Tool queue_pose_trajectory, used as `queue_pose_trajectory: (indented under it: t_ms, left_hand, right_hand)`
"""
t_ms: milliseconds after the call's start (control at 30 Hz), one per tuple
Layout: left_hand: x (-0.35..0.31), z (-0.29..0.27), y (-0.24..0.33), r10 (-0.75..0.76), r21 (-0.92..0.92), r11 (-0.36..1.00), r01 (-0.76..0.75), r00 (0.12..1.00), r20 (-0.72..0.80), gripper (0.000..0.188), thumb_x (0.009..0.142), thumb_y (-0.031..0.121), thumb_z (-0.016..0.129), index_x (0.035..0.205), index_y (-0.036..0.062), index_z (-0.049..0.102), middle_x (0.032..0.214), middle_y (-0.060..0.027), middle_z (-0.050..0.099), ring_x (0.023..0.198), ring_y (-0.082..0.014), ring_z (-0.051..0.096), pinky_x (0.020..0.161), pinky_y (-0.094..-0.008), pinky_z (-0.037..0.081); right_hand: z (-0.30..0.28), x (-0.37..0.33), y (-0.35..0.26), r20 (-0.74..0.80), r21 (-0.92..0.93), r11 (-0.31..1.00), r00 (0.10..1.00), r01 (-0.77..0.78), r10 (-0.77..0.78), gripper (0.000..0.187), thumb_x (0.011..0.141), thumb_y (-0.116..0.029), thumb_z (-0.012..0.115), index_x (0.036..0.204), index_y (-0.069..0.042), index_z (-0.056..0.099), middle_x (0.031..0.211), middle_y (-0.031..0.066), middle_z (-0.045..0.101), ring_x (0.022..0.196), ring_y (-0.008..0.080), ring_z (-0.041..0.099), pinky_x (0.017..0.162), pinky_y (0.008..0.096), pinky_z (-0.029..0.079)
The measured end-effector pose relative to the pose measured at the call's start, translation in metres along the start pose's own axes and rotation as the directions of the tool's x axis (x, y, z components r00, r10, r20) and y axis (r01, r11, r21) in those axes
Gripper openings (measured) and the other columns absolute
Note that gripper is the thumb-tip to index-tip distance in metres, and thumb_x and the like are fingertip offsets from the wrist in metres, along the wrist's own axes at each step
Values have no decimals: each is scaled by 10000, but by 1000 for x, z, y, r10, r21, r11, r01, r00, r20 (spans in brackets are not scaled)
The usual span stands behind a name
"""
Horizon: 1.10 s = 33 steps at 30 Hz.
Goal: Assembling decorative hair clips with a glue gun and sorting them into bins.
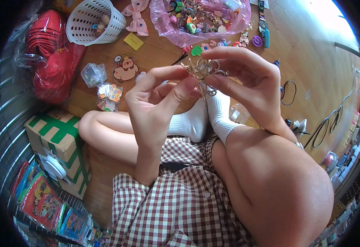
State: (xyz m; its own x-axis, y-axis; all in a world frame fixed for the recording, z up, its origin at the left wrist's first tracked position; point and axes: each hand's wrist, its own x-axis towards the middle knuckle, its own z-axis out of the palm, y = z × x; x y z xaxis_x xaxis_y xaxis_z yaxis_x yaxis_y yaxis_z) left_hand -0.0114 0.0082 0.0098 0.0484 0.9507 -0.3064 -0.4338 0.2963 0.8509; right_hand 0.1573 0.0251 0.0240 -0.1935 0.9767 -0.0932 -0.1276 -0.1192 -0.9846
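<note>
Opposite left hand [155, 99], arched right hand [257, 84]

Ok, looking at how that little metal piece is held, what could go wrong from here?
Slipping: the left hand and right hand pinch the small metal piece above the white socks, so it might drop onto them.
Bending: its thin parts might bend if both hands press hard.
Losing it: small trinkets lie beside the pink plastic bag, so a piece falling there could be hard to spot.
</note>
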Motion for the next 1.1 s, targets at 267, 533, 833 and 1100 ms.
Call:
queue_pose_trajectory:
  t_ms: [267, 533, 833, 1100]
  left_hand:
    - [-3, -1, 0, 51, 41, 998, -54, 997, 60, 141, 798, -35, 638, 936, -64, 632, 870, -124, 658, 784, -169, 652, 695, -280, 565]
    - [-2, 1, 3, 55, 90, 994, -59, 998, 41, 129, 798, -33, 639, 924, -60, 637, 834, -121, 666, 760, -157, 652, 692, -268, 558]
    - [0, -1, 4, 38, 98, 994, -44, 997, 64, 131, 797, -28, 643, 924, -61, 638, 828, -128, 669, 744, -153, 653, 682, -255, 550]
    - [2, -1, 4, 23, 112, 993, -31, 997, 72, 127, 800, -27, 640, 922, -64, 635, 831, -134, 670, 739, -151, 652, 683, -251, 551]
  right_hand:
    - [-3, -1, 1, 34, -115, 986, 992, 123, -120, 311, 751, 78, 648, 1052, 16, 609, 1026, 92, 639, 944, 150, 615, 822, 271, 518]
    - [-1, -1, 0, 9, -115, 990, 997, 80, -79, 311, 748, 72, 649, 1049, -2, 618, 1015, 71, 647, 914, 136, 622, 801, 267, 525]
    - [0, -1, 0, -6, -122, 989, 996, 85, -86, 307, 747, 71, 648, 1044, -3, 621, 1013, 70, 647, 910, 138, 624, 798, 276, 534]
    - [-1, -2, 2, -12, -139, 987, 996, 86, -88, 307, 745, 68, 651, 1041, -9, 623, 1012, 62, 647, 910, 134, 624, 791, 275, 540]
